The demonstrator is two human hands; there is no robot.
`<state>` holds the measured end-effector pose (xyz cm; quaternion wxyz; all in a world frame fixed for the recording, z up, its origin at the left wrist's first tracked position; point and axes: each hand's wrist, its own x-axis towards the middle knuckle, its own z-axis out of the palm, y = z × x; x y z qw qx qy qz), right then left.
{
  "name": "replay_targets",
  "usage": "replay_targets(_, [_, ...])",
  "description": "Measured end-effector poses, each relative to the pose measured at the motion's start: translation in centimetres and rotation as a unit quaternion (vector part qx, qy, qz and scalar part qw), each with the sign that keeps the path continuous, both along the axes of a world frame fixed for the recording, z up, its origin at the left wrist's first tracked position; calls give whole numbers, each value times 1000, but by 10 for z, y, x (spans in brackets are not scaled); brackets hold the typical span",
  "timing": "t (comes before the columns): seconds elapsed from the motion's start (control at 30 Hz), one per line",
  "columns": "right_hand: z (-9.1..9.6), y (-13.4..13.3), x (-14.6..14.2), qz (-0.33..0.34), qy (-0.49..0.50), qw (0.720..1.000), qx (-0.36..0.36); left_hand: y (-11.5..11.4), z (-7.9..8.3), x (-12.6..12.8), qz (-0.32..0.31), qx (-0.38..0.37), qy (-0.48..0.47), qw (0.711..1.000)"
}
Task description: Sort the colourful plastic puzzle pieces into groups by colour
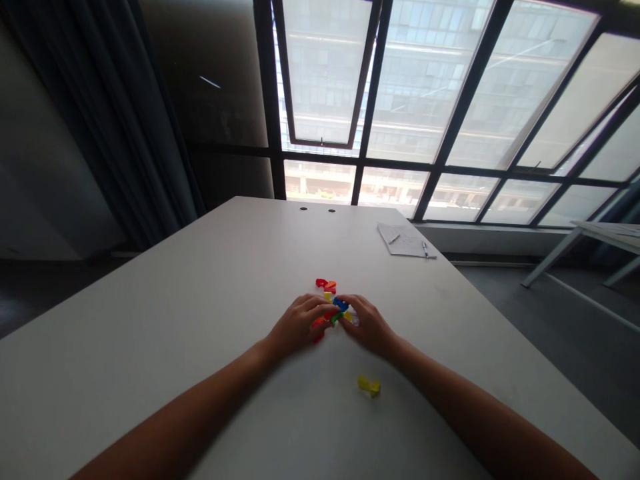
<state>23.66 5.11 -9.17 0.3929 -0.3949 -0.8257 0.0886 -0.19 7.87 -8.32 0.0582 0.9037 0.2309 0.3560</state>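
My left hand (pixel 299 325) and my right hand (pixel 365 325) meet over a small heap of coloured plastic pieces (pixel 333 307) on a white table (pixel 150 313). Their fingertips nearly touch above it. A blue piece (pixel 341 304) lies right under my right fingers, and a green piece (pixel 335 319) sits between both hands. Red pieces (pixel 318 328) poke out below my left hand, while red and orange pieces (pixel 325 284) lie just beyond it. A yellow piece (pixel 369 385) lies apart, nearer me. Whether either hand grips anything is hidden.
A sheet of paper (pixel 403 240) with a pen (pixel 426 250) on it lies near the table's far right edge. Two small holes (pixel 317 209) mark the far edge. A large window stands beyond, with a second table (pixel 607 233) at the right.
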Motion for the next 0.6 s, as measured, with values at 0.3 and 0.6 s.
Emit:
replay_targets(0.3, [5, -2, 3, 19, -34, 999, -21, -5, 12, -4, 27, -23, 33, 999])
replay_targets(0.6, [10, 2, 21, 66, -226, 953, -189, 3, -4, -7, 42, -86, 136, 986])
